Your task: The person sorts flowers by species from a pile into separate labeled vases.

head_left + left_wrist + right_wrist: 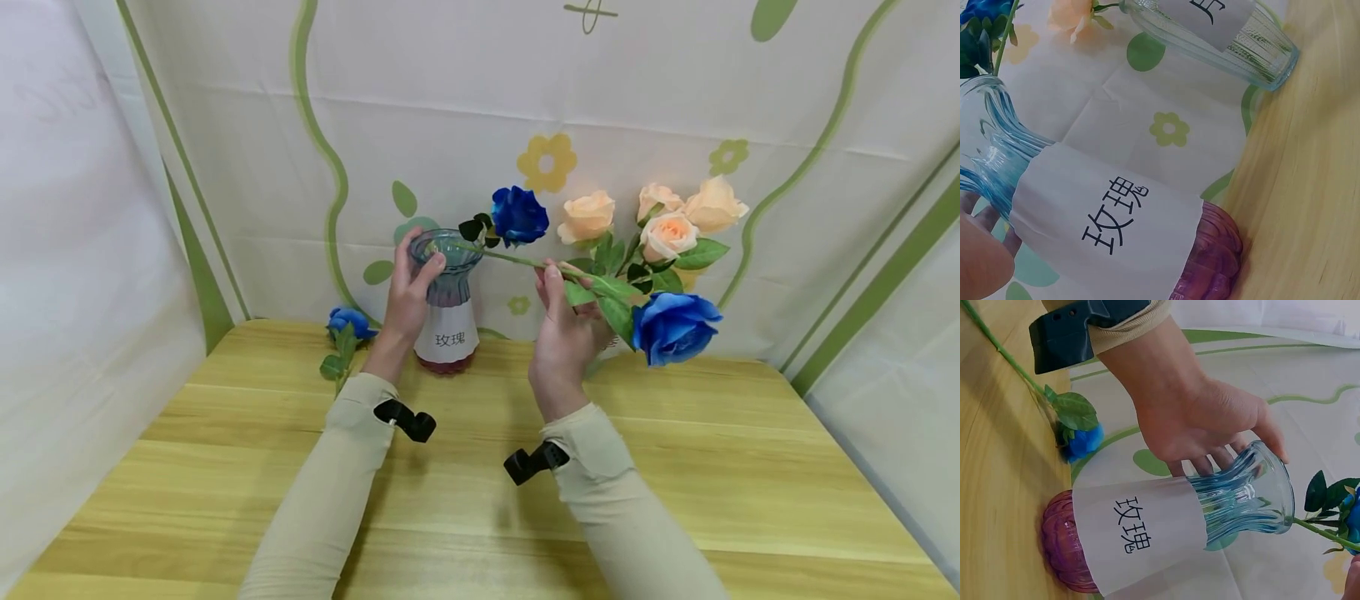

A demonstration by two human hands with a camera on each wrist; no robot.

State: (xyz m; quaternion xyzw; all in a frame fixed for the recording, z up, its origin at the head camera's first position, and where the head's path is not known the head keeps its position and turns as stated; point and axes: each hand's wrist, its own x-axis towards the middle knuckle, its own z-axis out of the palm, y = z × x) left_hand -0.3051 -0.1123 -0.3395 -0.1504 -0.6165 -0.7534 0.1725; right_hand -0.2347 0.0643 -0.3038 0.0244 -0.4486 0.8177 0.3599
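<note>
My left hand (408, 296) grips the flared neck of a glass vase (1241, 494), blue-green above and reddish purple at its base, with a white paper label (1110, 212) around its body. The vase stands upright. My right hand (566, 346) pinches the green stem of a blue rose (675, 329), its bloom off to the right. The stem runs nearly level leftward to the vase's mouth; how far inside it reaches is unclear. Another blue rose (519, 216) leans at the vase's right rim, its lower stem hard to make out.
A third blue rose (348, 323) lies on the wooden table (465, 533), left of the vase. Several peach roses (669, 237) stand in a clear labelled glass vase (1266, 50) behind my right hand. A patterned white cloth (450, 75) hangs behind the table.
</note>
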